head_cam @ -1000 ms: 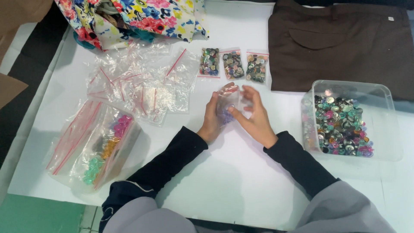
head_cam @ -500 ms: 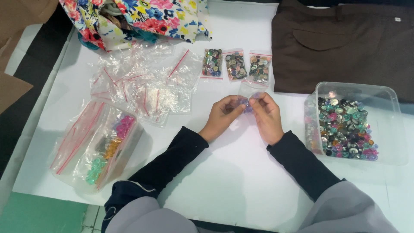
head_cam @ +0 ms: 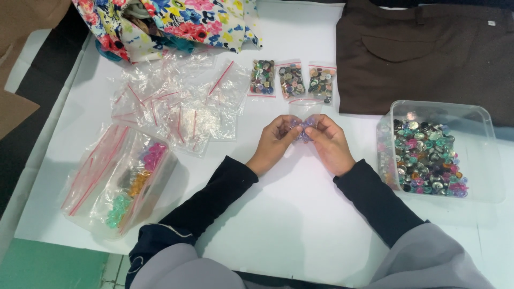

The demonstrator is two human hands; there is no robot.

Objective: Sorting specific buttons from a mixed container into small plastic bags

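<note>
- White tabletop point(head_cam: 300, 225) forms the work surface; all positions below are given relative to the small clear zip bag of purple buttons point(head_cam: 303, 124).
- Left hand point(head_cam: 276, 140) and right hand point(head_cam: 327, 143) meet at the bag, fingertips pinching its lower, filled part from either side.
- Bag stands roughly upright between the hands; its long axis runs away from the person, with the empty, red-striped mouth end pointing toward the far edge.
- Just beyond the bag lie three small filled button bags point(head_cam: 292, 80) in a row.
- To its right sits a clear plastic tub of mixed buttons point(head_cam: 484, 155).
- To its left lies a heap of empty clear zip bags point(head_cam: 176, 104).
</note>
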